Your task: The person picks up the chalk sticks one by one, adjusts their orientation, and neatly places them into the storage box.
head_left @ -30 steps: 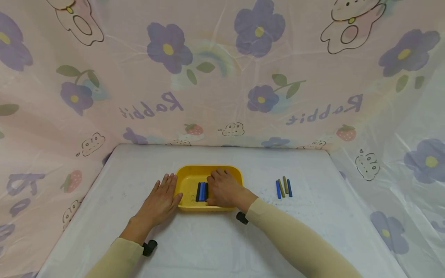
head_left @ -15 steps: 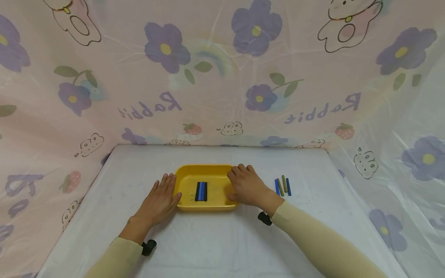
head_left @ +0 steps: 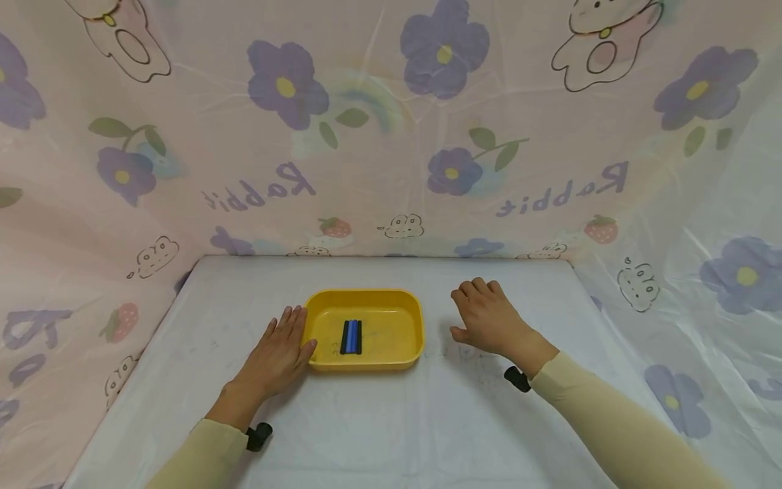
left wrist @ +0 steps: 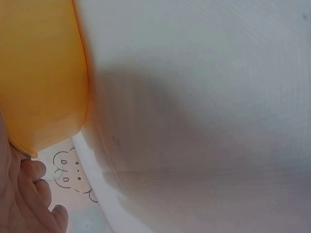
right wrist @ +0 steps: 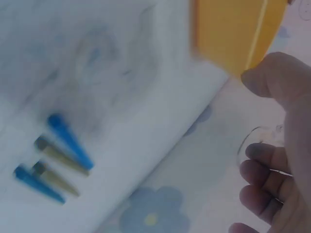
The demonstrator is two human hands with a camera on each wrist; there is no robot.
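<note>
Three sticks, two black and one blue, are lying together in the yellow tray. Four more sticks are waiting on the table, beneath the right hand, which is hovering loosely curled, holding nothing. The left hand is pressing flat against the tray's side. The curtain is reading "Rabbit", mirrored.

left hand flat, fingers straight, right hand raised, fingers loosely curled
</note>
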